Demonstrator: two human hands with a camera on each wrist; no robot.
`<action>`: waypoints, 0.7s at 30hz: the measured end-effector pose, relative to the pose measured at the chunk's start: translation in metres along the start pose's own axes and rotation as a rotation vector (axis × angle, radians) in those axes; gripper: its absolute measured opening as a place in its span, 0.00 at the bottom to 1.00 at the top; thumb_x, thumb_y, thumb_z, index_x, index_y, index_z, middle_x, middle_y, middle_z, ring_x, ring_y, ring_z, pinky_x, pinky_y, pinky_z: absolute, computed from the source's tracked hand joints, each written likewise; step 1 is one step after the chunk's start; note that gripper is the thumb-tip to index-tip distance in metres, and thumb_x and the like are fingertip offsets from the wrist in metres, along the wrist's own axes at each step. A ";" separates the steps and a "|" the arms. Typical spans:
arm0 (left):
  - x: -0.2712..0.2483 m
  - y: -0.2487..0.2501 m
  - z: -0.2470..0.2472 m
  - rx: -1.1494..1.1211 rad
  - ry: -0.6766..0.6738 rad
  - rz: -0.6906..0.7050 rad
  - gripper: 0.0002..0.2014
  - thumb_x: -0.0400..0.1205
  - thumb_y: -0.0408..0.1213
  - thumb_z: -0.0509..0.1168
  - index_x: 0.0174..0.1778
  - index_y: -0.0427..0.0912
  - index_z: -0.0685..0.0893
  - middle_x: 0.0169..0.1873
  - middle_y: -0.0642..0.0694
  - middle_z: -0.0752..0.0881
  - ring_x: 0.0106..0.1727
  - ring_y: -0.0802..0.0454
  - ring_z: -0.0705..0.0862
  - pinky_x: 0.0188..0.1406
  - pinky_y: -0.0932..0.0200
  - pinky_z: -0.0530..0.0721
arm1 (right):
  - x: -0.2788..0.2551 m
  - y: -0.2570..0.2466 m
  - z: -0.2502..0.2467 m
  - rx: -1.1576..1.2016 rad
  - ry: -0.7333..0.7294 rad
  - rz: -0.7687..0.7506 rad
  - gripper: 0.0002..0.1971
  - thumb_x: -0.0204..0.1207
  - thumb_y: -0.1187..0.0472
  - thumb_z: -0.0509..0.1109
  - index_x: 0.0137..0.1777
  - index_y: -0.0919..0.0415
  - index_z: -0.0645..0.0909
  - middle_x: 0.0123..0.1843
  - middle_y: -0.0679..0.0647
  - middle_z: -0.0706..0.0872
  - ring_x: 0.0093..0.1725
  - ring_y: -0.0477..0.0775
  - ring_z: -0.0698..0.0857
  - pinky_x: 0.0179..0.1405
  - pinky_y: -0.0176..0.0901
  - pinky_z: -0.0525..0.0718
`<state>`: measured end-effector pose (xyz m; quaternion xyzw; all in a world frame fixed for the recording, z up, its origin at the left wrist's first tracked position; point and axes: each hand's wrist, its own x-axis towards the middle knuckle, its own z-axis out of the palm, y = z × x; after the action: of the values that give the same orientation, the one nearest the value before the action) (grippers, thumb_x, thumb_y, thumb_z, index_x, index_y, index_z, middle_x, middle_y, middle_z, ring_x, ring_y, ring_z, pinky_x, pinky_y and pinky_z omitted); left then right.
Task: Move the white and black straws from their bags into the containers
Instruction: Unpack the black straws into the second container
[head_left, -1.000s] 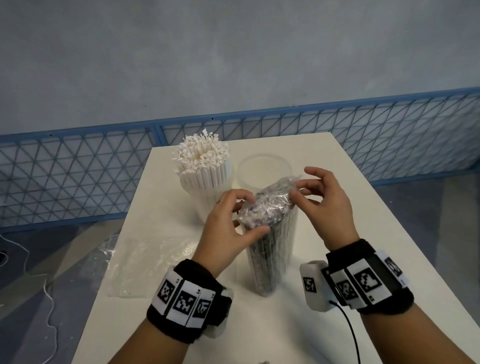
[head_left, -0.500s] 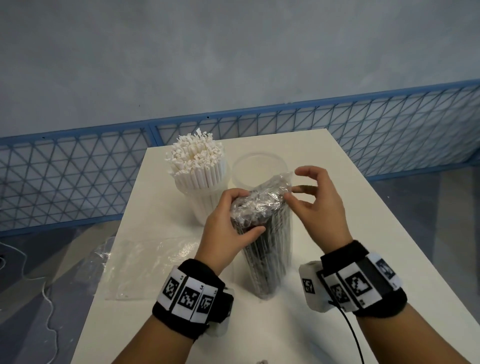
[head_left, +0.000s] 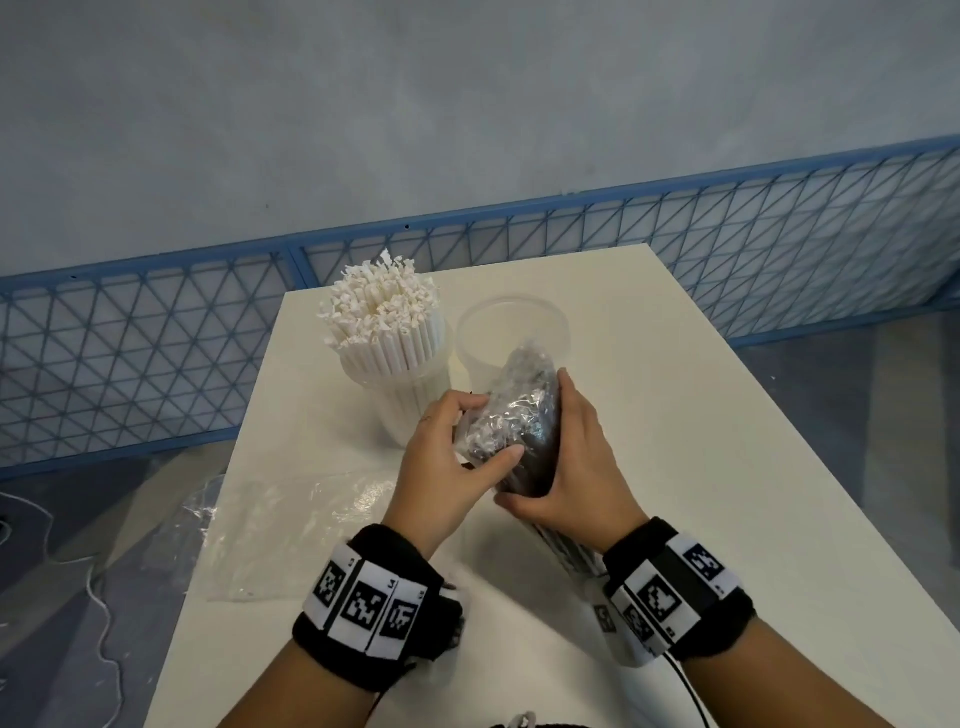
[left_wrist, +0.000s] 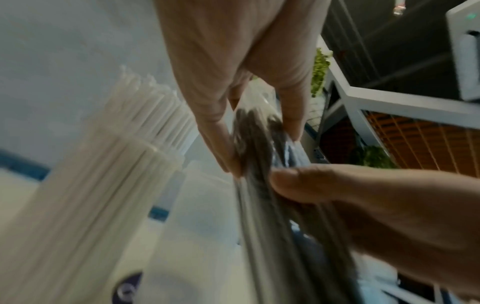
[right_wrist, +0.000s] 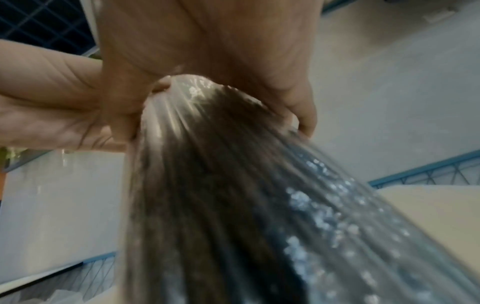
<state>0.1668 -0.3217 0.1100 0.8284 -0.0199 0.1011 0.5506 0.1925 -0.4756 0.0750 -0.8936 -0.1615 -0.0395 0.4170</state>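
A clear bag of black straws (head_left: 519, 415) stands tilted near the table's middle, its top leaning toward the empty clear container (head_left: 511, 332). My left hand (head_left: 447, 457) pinches the crinkled plastic at the bag's top, thumb in front. My right hand (head_left: 566, 467) wraps round the bag's right side. The left wrist view shows the fingers pinching the bag of black straws (left_wrist: 259, 164); the right wrist view shows the bag of black straws (right_wrist: 221, 195) running down from the palm. White straws (head_left: 382, 317) fill the left container (head_left: 410, 400).
An empty crumpled clear bag (head_left: 291, 519) lies on the white table (head_left: 727, 467) at the left, partly over the edge. A blue mesh fence (head_left: 779, 249) runs behind the table. A cable (head_left: 691, 691) trails from my right wrist.
My right hand left the bag's top and now wraps round its side. The bag has tipped toward the empty container. The left hand stays at the top.
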 end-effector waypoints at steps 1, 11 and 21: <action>0.001 0.001 -0.003 0.115 -0.022 0.056 0.21 0.70 0.35 0.78 0.56 0.49 0.79 0.55 0.52 0.79 0.53 0.76 0.78 0.50 0.82 0.73 | 0.001 0.001 0.000 -0.028 0.002 -0.005 0.66 0.49 0.34 0.72 0.82 0.54 0.37 0.78 0.56 0.61 0.77 0.53 0.63 0.74 0.59 0.69; 0.011 0.030 -0.020 0.649 -0.219 0.392 0.19 0.77 0.39 0.71 0.62 0.44 0.77 0.43 0.47 0.83 0.44 0.48 0.81 0.40 0.59 0.76 | 0.001 0.005 0.016 -0.108 -0.012 -0.012 0.64 0.47 0.29 0.69 0.80 0.44 0.35 0.74 0.57 0.66 0.72 0.58 0.70 0.70 0.60 0.72; 0.021 0.021 -0.019 1.084 -0.095 0.791 0.10 0.74 0.44 0.62 0.44 0.46 0.85 0.38 0.46 0.83 0.41 0.47 0.80 0.24 0.57 0.78 | 0.006 0.001 0.024 -0.097 0.156 0.056 0.57 0.48 0.35 0.64 0.81 0.55 0.53 0.70 0.56 0.72 0.69 0.59 0.74 0.65 0.62 0.74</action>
<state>0.1812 -0.3111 0.1400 0.9216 -0.2925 0.2541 -0.0229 0.1965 -0.4566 0.0604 -0.9110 -0.1013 -0.1049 0.3857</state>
